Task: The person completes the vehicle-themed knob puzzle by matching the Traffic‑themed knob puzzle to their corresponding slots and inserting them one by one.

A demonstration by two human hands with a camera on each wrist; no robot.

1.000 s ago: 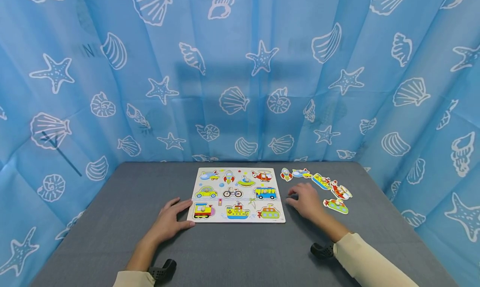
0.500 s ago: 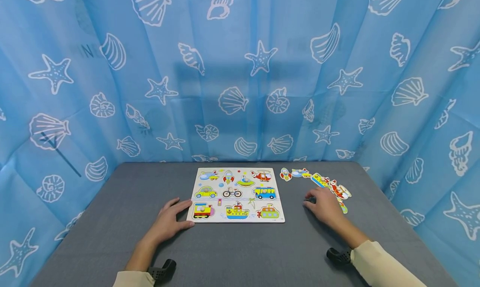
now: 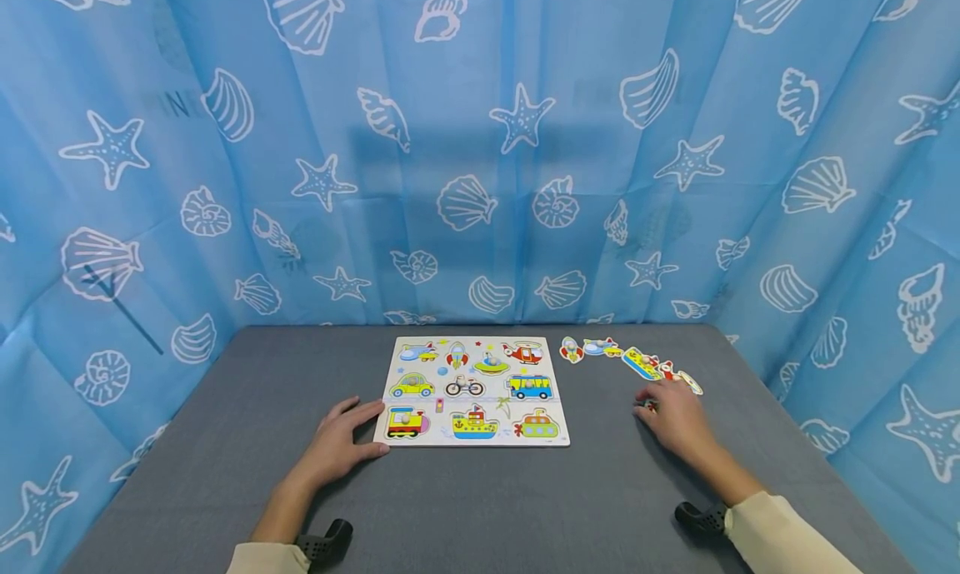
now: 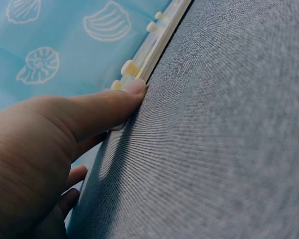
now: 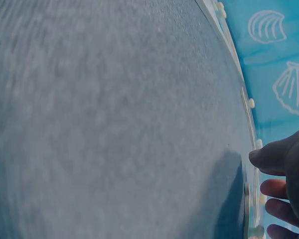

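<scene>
A white peg puzzle board [image 3: 442, 401] printed with vehicles lies on the grey table. My left hand [image 3: 339, 441] rests at its left edge, fingers extended; the left wrist view shows the thumb [image 4: 107, 107] touching the board's rim. My right hand [image 3: 677, 416] hovers over the submarine piece [image 3: 651, 406], which it hides except for a red bit. Its fingers are loosely bent, with a gap between thumb and fingers in the right wrist view. Just beyond it lie the helicopter piece [image 3: 688, 381] and the ship piece [image 3: 640, 364].
Farther left along the row are the airplane piece [image 3: 602, 346] and the rocket piece [image 3: 572, 349], near the board's right side. A blue shell-patterned curtain [image 3: 480, 241] hangs behind the table [image 3: 480, 507]. Each wrist wears a black band [image 3: 701, 517].
My right hand has moved from beside the board's right edge rightward to the submarine piece, covering it. The left hand and the board have stayed in place.
</scene>
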